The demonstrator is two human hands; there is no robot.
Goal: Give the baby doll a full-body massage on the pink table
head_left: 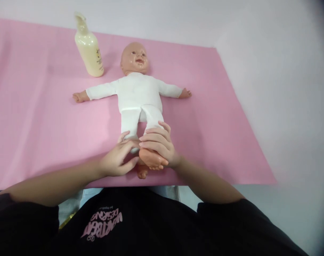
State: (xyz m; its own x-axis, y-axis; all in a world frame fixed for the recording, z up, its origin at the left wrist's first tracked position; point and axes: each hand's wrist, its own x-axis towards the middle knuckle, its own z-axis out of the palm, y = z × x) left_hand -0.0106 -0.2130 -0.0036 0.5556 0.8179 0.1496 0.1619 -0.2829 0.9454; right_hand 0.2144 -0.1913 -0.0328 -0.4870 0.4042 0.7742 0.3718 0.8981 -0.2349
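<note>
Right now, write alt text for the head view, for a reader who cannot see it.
A person's right hand clasps one leg of a baby doll in white, while the left hand rests against the other leg. The doll lies face up, arms outspread, on a pink surface; a pale yellow pump bottle stands beside its head.

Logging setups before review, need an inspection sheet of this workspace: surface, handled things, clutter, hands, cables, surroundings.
Surface: pink cover, faint creases at picture left.
Handled things: baby doll, face up, arms spread, white body.
Clutter: pump bottle, pale yellow, beside the doll's head.
Hands: right hand curled around one ankle; left hand against the other leg, grip unclear.
Cables: nothing seen.
Surroundings: pale background, wall or floor unclear; wearer's black shirt.
</note>
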